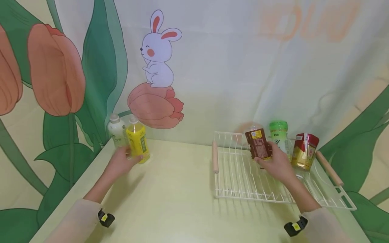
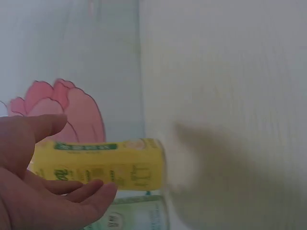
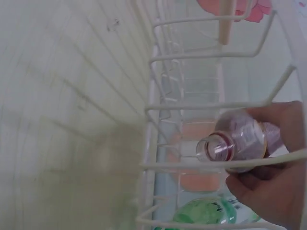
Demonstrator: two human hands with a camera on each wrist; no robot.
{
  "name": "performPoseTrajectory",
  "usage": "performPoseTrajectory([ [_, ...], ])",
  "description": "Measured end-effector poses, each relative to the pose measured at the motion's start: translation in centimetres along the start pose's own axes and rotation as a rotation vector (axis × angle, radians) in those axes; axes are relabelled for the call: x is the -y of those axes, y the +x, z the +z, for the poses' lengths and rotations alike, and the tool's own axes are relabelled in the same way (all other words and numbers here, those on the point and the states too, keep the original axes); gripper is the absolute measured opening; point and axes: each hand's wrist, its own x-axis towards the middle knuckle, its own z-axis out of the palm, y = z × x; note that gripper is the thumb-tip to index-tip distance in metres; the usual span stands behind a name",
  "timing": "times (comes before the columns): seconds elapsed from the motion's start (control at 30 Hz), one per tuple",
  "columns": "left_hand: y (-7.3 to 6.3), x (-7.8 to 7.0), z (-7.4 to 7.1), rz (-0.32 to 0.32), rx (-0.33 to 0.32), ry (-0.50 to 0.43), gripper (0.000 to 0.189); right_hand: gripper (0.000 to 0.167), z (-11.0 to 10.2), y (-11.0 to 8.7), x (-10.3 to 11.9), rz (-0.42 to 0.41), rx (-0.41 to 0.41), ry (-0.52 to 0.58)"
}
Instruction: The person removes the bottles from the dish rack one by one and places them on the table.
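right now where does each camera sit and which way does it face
Head: on the head, facing forward and down at the table and wire rack; left hand, right hand, forearms and sleeves show.
Left wrist: on that wrist, facing past the left hand, which shows, to the yellow bottle.
Right wrist: on that wrist, facing through the wire rack to the clear-necked bottle; the right hand shows, holding it.
Head and left wrist share the yellow bottle and the pink flower.

We see a curtained-off corner, home or studio we cannot tell: a backdrop (image 1: 212,74) with tulips (image 1: 57,69) and a rabbit (image 1: 158,72) lines three sides of a pale bench (image 1: 176,189) bearing bottles (image 1: 138,140) and a wire rack (image 1: 215,158).
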Motion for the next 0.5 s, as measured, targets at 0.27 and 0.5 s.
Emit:
performPoseTrajectory([
  [0.27, -1.9, -7.5, 1.3, 0.135, 0.128, 0.057, 0.075, 0.082, -0.4, -0.7, 3.6, -0.143, -0.077, 0.066],
  [0.5, -3.7, -14.7, 4.7, 0.650, 0.020, 0.176, 0.083, 0.073, 0.0, -1.5, 7.2, -0.379, -0.115, 0.009],
])
